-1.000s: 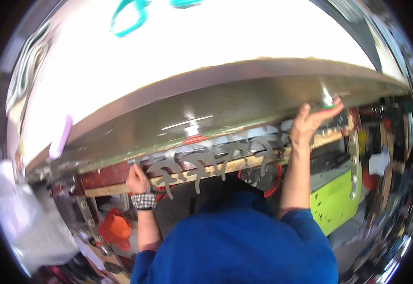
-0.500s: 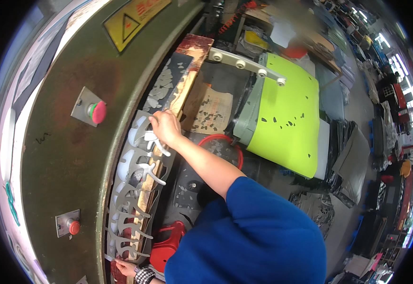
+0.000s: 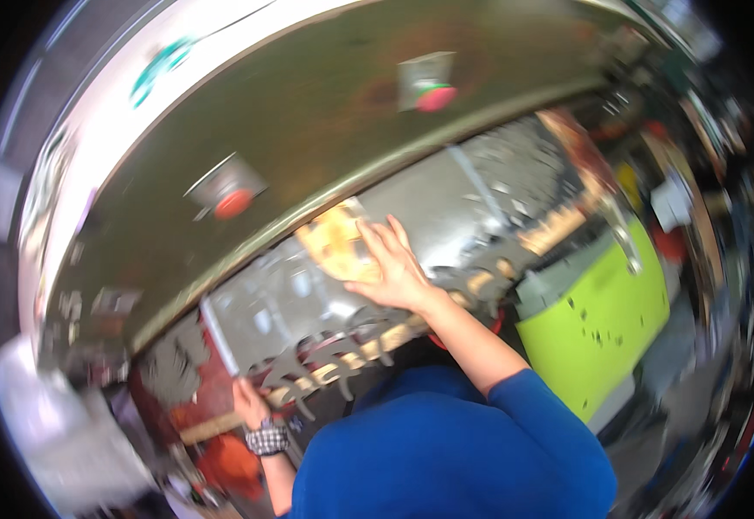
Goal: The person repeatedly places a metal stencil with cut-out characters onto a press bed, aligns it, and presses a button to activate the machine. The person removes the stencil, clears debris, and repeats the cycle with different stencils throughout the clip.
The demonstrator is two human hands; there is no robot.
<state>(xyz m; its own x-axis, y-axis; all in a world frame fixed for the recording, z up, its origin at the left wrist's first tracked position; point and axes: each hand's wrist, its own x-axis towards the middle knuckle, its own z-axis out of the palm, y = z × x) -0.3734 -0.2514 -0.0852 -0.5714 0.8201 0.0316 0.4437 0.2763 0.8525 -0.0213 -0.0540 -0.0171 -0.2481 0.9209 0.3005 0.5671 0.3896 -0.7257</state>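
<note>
Currently the right hand is laid flat, fingers spread, on a grey metal sheet resting on the machine bed, touching a yellowish patch. The left hand is seen at the sheet's lower-left edge by a wooden strip; its finger state cannot be told. Two red buttons are mounted on the olive panel above. A lime-green cover is noted at right.

Two red buttons, two hands
</note>
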